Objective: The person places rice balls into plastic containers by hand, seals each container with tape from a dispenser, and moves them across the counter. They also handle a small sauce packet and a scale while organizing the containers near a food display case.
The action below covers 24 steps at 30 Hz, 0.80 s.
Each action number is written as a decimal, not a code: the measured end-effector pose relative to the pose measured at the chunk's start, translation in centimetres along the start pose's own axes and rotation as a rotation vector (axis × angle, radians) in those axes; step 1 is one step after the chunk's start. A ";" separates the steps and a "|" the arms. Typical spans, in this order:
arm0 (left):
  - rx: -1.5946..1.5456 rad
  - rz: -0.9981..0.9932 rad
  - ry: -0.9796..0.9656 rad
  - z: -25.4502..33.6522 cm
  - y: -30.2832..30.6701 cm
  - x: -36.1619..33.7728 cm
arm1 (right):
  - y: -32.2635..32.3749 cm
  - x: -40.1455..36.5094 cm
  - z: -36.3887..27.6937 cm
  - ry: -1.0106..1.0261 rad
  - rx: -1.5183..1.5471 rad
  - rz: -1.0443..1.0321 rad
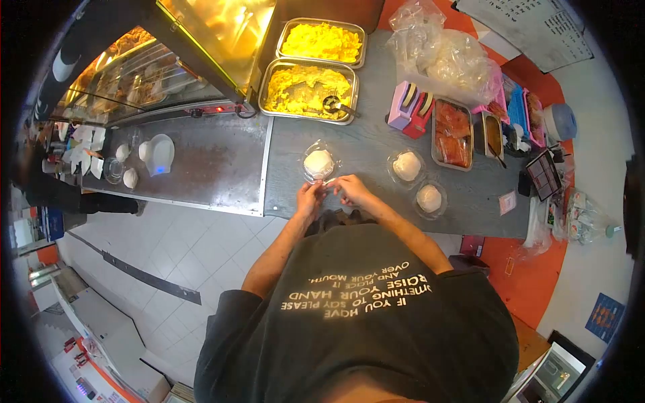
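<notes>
A round white bun (318, 164) sits in a clear plastic bag (338, 163) on the grey table, straight ahead of my body. My left hand (310, 199) is closed, its fingers pinching the near edge of that bag. Close beside it on the right, my right hand (353, 190) has bent fingers pinched together at a thin, whitish twisted bit of the plastic. To the right lie two more white buns, one (406, 166) farther off and one (429, 199) nearer, each in clear plastic.
Metal trays of yellow food (321, 41) stand at the back, the nearer (266, 101) with a black ladle (332, 104). A tape dispenser (411, 111) and a tray of reddish food (452, 131) stand right. A lit display cabinet (154, 80) is at left, with several white buns (130, 178) before it.
</notes>
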<state>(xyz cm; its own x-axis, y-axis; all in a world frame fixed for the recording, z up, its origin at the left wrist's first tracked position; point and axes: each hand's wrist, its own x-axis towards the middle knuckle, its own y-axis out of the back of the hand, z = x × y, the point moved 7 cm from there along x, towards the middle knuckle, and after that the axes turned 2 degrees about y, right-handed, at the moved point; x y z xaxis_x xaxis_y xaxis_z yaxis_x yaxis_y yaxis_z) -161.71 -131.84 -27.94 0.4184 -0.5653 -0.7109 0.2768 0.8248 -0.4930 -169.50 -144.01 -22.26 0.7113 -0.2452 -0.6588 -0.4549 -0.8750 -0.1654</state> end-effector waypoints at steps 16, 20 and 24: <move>0.408 0.147 -0.201 3.9 6.9 -1.4 | 17.0 -1.0 -6.3 0.369 -0.151 0.620; 0.288 0.354 -0.293 5.5 9.5 -1.7 | 27.3 -3.0 -9.8 0.519 -0.461 1.226; 0.581 0.543 -0.414 5.9 7.3 -2.2 | 27.4 0.1 -7.7 0.050 0.257 0.808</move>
<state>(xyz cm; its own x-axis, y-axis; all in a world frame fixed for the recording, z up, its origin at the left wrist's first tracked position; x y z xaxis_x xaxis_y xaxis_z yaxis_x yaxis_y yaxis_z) -155.51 -124.52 -27.04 0.8669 -0.1394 -0.4786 0.2964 0.9161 0.2701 -177.74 -171.26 -21.21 0.1353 -0.7778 -0.6137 -0.9369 -0.3020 0.1762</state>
